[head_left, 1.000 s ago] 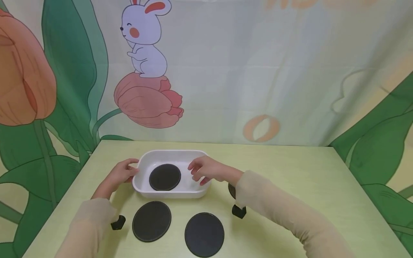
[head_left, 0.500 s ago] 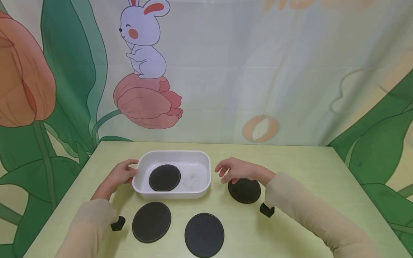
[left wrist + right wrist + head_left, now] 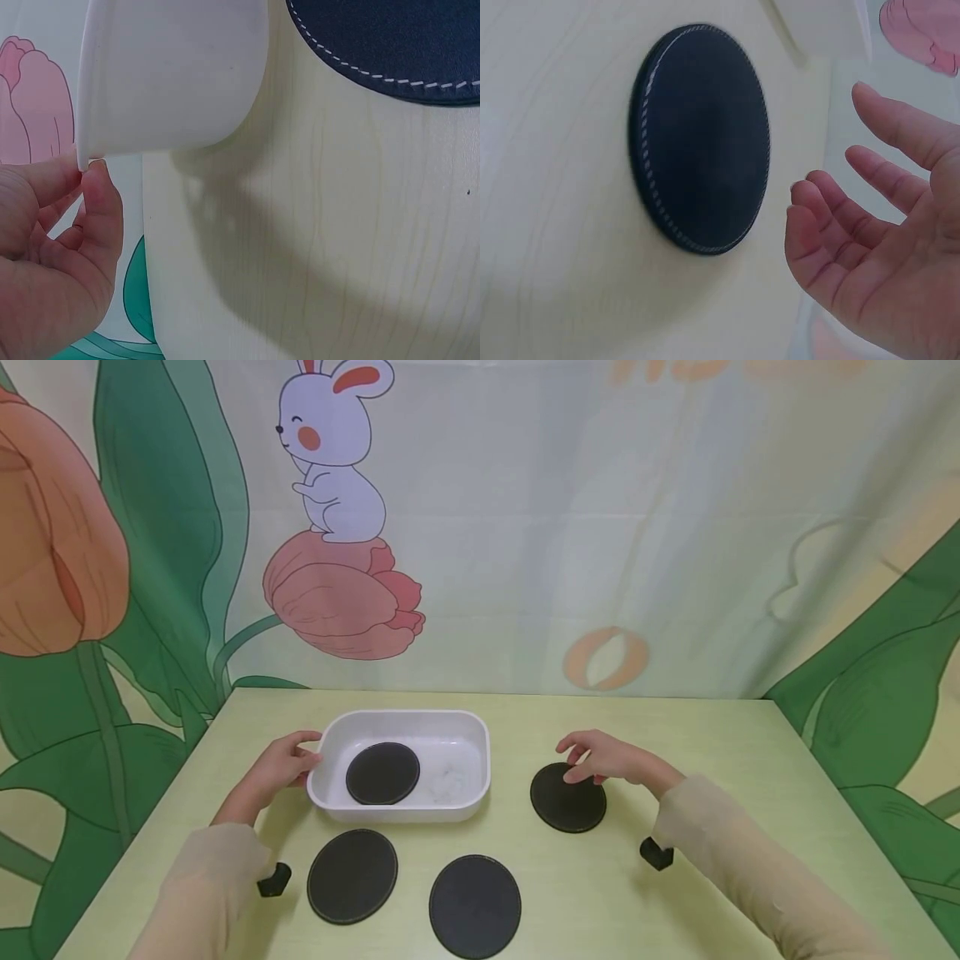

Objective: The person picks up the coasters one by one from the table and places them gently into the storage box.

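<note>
A white rectangular tray (image 3: pixel 397 815) stands on the table at centre left, with a round black coaster (image 3: pixel 383 773) lying in it. My left hand (image 3: pixel 281 764) pinches the tray's left rim between thumb and finger, as the left wrist view also shows. My right hand (image 3: pixel 609 757) hovers over the far edge of another coaster (image 3: pixel 566 806) on the right. Its fingers are loosely bent and hold nothing. In the right wrist view, white stitching runs round that coaster (image 3: pixel 705 142), and a gap separates it from the fingertips.
Two more black coasters, a left one (image 3: pixel 352 877) and a right one (image 3: pixel 475 907), lie flat in front of the tray. The pale wooden table (image 3: pixel 735 760) ends at a printed curtain (image 3: pixel 510 552) behind. Small black blocks show beneath both sleeves.
My right hand has moved out of the tray and to the right, over the right-hand coaster. My left hand, the tray and the coasters have stayed in place.
</note>
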### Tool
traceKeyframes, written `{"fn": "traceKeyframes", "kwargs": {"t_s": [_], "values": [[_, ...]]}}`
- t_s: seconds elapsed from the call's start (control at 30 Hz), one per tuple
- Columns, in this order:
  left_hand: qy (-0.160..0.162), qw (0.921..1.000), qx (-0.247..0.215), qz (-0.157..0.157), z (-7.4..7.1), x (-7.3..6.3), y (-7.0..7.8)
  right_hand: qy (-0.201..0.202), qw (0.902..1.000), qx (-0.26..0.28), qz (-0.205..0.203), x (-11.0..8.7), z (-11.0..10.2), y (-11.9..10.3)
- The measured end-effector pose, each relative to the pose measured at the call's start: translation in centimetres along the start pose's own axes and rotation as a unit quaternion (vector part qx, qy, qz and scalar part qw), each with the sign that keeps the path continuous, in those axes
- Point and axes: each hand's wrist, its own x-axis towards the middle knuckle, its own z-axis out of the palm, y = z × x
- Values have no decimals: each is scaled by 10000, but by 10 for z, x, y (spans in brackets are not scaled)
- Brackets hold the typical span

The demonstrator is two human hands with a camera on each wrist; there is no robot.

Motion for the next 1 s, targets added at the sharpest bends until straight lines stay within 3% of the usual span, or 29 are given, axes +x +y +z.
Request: {"fn": "traceKeyframes", "kwargs": {"t_s": [0.17,0.47,0.77,1.0], "values": [[-26,10000,1,-71,0,0,1,232,9997,66,50,-3,-3,17],[-4,10000,-16,-97,0,2,0,630,9978,191,73,8,1,45],[-30,10000,10,-84,-1,2,0,757,9971,-11,59,16,5,50],[-27,10000,-39,-43,0,1,1,808,9956,-464,66,25,6,53]]}}
